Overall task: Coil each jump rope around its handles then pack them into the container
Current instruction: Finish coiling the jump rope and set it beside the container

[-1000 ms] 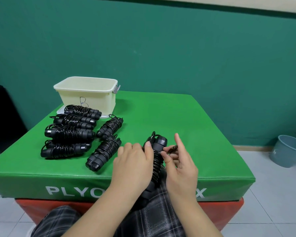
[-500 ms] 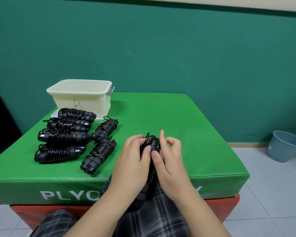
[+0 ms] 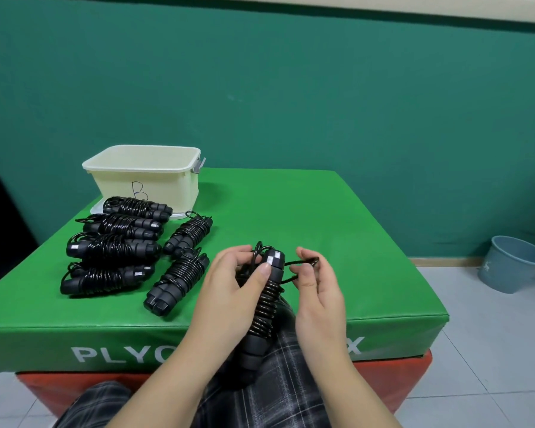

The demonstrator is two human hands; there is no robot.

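The left hand (image 3: 235, 282) grips the black coiled jump rope bundle (image 3: 264, 307), its long axis running away from the person, label end pointing at the wall. Just to its right, the right hand (image 3: 317, 285) pinches the last loose loop (image 3: 303, 261) (untucked, apparently). The cream plastic container (image 3: 142, 177) waits far-left on the green padded bench (image 3: 322, 230).
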